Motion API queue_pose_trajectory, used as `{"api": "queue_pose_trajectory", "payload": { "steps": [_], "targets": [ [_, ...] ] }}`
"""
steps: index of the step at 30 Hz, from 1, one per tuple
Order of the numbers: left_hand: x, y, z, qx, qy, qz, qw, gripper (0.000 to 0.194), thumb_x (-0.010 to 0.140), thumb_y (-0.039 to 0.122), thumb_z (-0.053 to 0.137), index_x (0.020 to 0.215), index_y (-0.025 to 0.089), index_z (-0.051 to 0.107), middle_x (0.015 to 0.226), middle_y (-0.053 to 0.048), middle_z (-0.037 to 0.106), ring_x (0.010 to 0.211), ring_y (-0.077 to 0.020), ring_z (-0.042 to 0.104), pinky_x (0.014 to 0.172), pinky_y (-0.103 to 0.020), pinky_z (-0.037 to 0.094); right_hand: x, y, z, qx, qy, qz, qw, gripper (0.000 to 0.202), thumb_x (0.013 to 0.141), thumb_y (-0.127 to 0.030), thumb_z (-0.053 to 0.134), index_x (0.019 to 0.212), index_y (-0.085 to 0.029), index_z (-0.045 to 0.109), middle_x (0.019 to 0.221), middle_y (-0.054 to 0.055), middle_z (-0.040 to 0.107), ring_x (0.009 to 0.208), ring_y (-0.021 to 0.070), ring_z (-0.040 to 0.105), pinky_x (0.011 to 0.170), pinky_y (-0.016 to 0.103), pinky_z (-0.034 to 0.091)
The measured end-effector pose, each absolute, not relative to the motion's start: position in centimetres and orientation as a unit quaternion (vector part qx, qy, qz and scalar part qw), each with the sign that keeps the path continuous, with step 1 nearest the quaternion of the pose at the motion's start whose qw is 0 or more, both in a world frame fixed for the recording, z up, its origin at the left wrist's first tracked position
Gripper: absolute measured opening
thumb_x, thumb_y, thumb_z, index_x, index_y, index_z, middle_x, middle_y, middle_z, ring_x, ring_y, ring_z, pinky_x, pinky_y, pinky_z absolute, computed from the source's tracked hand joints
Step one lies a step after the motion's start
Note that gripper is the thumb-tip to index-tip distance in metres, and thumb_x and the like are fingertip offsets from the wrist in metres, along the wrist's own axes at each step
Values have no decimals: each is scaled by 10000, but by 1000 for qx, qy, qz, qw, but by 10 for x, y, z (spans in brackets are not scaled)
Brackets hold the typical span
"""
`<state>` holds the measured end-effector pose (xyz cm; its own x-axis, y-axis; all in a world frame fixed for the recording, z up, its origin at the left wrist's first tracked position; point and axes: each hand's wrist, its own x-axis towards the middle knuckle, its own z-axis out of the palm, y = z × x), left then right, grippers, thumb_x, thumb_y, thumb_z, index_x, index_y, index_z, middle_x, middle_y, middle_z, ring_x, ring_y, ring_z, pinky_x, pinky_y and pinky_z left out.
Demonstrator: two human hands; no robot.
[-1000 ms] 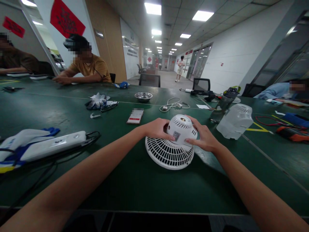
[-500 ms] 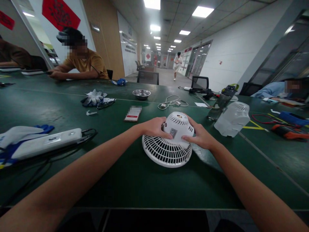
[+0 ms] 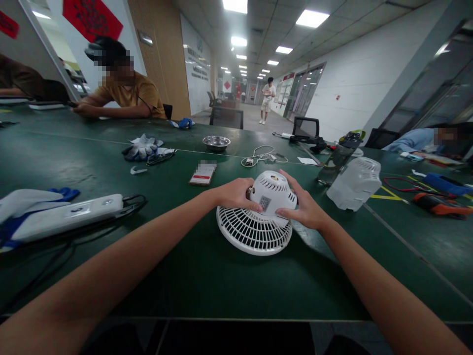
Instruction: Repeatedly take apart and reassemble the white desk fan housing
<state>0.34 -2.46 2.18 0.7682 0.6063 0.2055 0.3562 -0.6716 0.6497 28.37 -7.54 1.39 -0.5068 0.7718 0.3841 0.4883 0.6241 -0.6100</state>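
A white fan head (image 3: 254, 231) rests on the green table with its slotted grille low and its rounded motor housing (image 3: 272, 187) on top. My left hand (image 3: 240, 195) is closed around the housing's left side, its thumb beside a grey printed label (image 3: 264, 203). On the other side my right hand (image 3: 303, 204) grips the housing, thumb in front and fingers reaching behind it. The far fingers of both hands are partly hidden by the housing. A separate white plastic housing piece (image 3: 355, 185) stands to the right of the fan.
Beyond the fan lie a phone (image 3: 203, 173), a metal bowl (image 3: 216, 143) and a white cable (image 3: 264, 157). Gloves (image 3: 143, 148) and a white power-bank-like device (image 3: 74, 217) are on the left. A bottle (image 3: 340, 158) and an orange-black meter (image 3: 439, 204) sit right. People sit around the table.
Both hands keep their hold on the fan, which has hardly moved. The view has shifted slightly. In the background, a walking person has changed position a little.
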Motion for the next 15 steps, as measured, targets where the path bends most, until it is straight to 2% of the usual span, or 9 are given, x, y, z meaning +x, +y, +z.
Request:
{"api": "queue_pose_trajectory", "payload": {
  "steps": [2, 7, 15],
  "targets": [
    [3, -24, 21, 886, 278, 206, 310, 738, 737, 530, 824, 1344, 167, 614, 1226, -147, 733, 1082, -318, 711, 916, -429, 529, 284, -76, 13, -375, -837, 221, 330, 1086, 819, -512, 827, 1679, -332, 190, 1425, 119, 657, 1125, 354, 723, 995, 589, 574],
    [1, -22, 21, 888, 264, 210, 313, 760, 715, 526, 837, 1347, 166, 616, 1226, -150, 733, 1079, -320, 712, 893, -421, 541, 282, -78, 12, -374, -844, 198, 330, 960, 814, -502, 832, 1596, -339, 300, 1270, 94, 711, 1006, 325, 740, 943, 557, 592],
    [1, -21, 21, 883, 249, 205, 340, 771, 747, 554, 829, 1384, 192, 588, 1304, -144, 724, 1165, -325, 699, 961, -444, 538, 274, -80, 12, -392, -839, 153, 345, 903, 816, -518, 808, 1555, -338, 322, 1186, 77, 721, 917, 307, 728, 855, 518, 590]
  ]
}}
